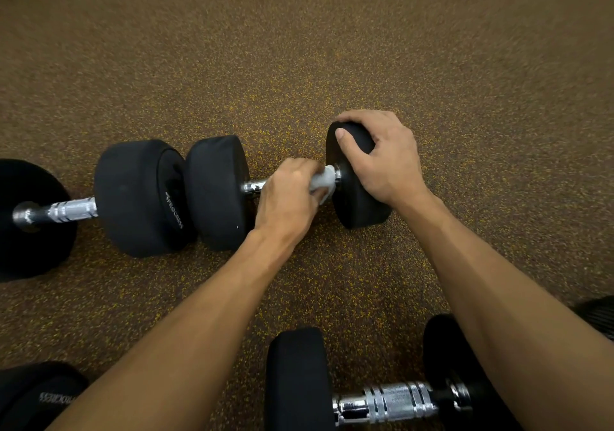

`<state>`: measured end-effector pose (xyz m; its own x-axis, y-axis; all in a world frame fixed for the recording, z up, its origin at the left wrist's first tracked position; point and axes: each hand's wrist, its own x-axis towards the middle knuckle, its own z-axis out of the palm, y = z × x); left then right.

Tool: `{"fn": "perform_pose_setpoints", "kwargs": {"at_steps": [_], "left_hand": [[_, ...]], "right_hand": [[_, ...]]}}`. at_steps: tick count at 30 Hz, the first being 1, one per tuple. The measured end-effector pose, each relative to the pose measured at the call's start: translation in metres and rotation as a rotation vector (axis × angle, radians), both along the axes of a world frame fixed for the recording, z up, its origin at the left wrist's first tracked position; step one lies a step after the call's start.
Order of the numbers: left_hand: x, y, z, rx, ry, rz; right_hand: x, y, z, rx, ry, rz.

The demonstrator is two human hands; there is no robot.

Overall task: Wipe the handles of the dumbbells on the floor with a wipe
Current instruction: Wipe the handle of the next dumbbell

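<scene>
A black dumbbell lies across the middle of the speckled floor, with one head (217, 191) on the left and the other head (357, 198) on the right. My left hand (287, 198) is wrapped around its chrome handle (254, 185), pressing a white wipe (324, 181) against the bar close to the right head. My right hand (382, 161) grips the top of that right head. Most of the handle is hidden under my left hand.
A second dumbbell (133, 198) lies end to end on the left, its chrome handle (71, 210) bare. A third dumbbell (388, 400) sits near the bottom edge under my right forearm. Another black weight head (36, 394) shows at the bottom left. Rubber floor (299, 48) stretches beyond.
</scene>
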<state>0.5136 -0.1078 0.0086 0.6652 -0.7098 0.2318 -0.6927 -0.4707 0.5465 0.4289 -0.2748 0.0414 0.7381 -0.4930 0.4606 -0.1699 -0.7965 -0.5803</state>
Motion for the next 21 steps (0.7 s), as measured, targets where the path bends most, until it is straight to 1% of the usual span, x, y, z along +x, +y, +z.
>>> {"fn": "perform_pose_setpoints", "kwargs": {"at_steps": [7, 11, 14, 18, 21], "left_hand": [[-0.006, -0.009, 0.001, -0.015, -0.037, -0.028], [-0.004, 0.001, -0.005, -0.047, -0.071, -0.004], [-0.005, 0.001, -0.006, -0.081, -0.06, 0.002], [-0.007, -0.007, -0.005, -0.059, -0.042, -0.024], [-0.005, -0.001, -0.007, -0.07, -0.063, -0.008]], "right_hand": [[0.0, 0.001, 0.001, 0.0, -0.007, 0.004], [0.0, 0.001, 0.001, 0.004, -0.006, 0.001], [0.0, 0.0, -0.001, 0.004, -0.011, -0.006], [0.001, -0.001, -0.002, 0.011, -0.017, 0.004], [0.001, -0.001, -0.002, 0.009, -0.014, 0.002]]}}
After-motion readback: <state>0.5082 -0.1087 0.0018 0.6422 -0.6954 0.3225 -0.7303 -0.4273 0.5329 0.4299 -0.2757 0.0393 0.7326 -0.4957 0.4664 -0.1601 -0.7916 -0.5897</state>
